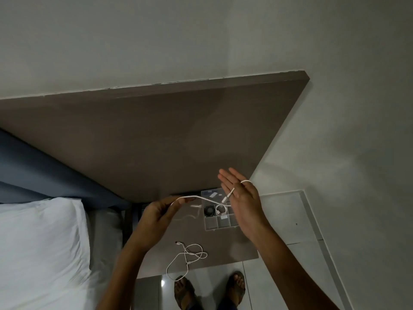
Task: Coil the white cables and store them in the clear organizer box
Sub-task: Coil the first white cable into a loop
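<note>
A white cable (206, 199) stretches between my two hands above the small table. My left hand (159, 217) pinches it at its left bend. My right hand (242, 198) has its fingers spread, with the cable looped over the index finger and its plug lying across the palm. Below the hands stands the clear organizer box (220, 222); one compartment holds a coiled white cable (221, 210), another a dark coil (209, 210). A second loose white cable (190, 257) lies tangled near the table's front edge.
The grey-brown table (234, 249) is small, with its front edge close to my sandalled feet (210, 289). A bed with white bedding (40, 249) lies at the left. A large brown shelf panel (156, 130) hangs overhead. White floor tiles lie to the right.
</note>
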A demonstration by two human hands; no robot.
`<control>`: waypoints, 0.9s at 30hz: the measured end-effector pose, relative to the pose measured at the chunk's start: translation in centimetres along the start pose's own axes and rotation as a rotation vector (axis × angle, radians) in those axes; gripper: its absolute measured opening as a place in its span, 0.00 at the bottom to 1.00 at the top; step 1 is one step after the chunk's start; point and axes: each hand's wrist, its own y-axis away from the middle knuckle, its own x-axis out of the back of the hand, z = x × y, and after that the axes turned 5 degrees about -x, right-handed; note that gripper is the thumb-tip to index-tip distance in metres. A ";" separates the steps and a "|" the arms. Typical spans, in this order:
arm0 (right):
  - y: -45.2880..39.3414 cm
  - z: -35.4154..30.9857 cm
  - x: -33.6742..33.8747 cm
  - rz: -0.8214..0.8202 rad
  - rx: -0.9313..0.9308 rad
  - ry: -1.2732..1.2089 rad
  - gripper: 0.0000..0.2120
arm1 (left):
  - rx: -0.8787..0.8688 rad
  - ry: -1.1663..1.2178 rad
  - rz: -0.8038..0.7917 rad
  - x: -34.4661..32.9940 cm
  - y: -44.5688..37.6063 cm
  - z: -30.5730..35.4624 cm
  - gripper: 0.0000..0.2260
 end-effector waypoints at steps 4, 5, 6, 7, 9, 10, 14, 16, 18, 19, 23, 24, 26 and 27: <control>1.5 -1.4 0.2 -0.084 0.089 0.442 0.17 | -0.057 -0.017 -0.053 0.0 0.6 0.5 0.12; 1.8 -1.6 0.1 -0.161 0.104 0.606 0.17 | -0.061 -0.016 -0.050 -0.1 0.5 0.7 0.11; 2.1 -1.5 -0.1 -0.244 0.080 0.733 0.16 | -0.069 -0.027 -0.037 -0.1 0.2 0.9 0.11; 2.5 -1.2 -0.5 -0.318 0.031 0.814 0.15 | -0.095 -0.055 -0.024 -0.2 0.0 1.2 0.10; 3.3 -0.6 -1.2 -0.452 -0.069 0.805 0.15 | -0.144 -0.091 0.014 -0.6 -0.7 1.8 0.09; 3.6 -0.4 -1.4 -0.506 -0.115 0.716 0.16 | -0.157 -0.088 0.037 -0.9 -1.1 2.1 0.09; 4.6 -0.7 -1.7 -0.620 -0.399 0.193 0.23 | -0.128 -0.075 0.068 -2.0 -1.8 2.4 0.12; 4.6 -0.9 -1.7 -0.709 -0.534 -0.245 0.19 | -0.069 -0.062 0.021 -2.2 -1.7 1.8 0.16; 4.5 -1.4 -1.8 -0.722 -0.579 -0.745 0.13 | -0.033 0.045 -0.084 -2.7 -1.4 1.5 0.17; 4.4 -1.6 -1.8 -0.686 -0.574 -0.955 0.11 | -0.018 0.099 -0.144 -3.1 -1.0 1.6 0.15; 3.2 -1.4 -1.9 -0.425 -0.379 -1.117 0.14 | 0.038 0.143 -0.350 -4.5 -0.2 1.8 0.13; 2.9 -1.1 -2.3 -0.356 -0.314 -0.968 0.16 | 0.041 0.132 -0.369 -4.7 -0.1 1.9 0.13; 2.5 -0.5 -2.9 -0.189 -0.130 -0.388 0.18 | 0.036 0.068 -0.373 -4.7 0.0 1.9 0.14; 2.5 -0.1 -2.8 -0.097 -0.011 -0.058 0.18 | 0.023 0.022 -0.353 -4.6 0.0 1.9 0.13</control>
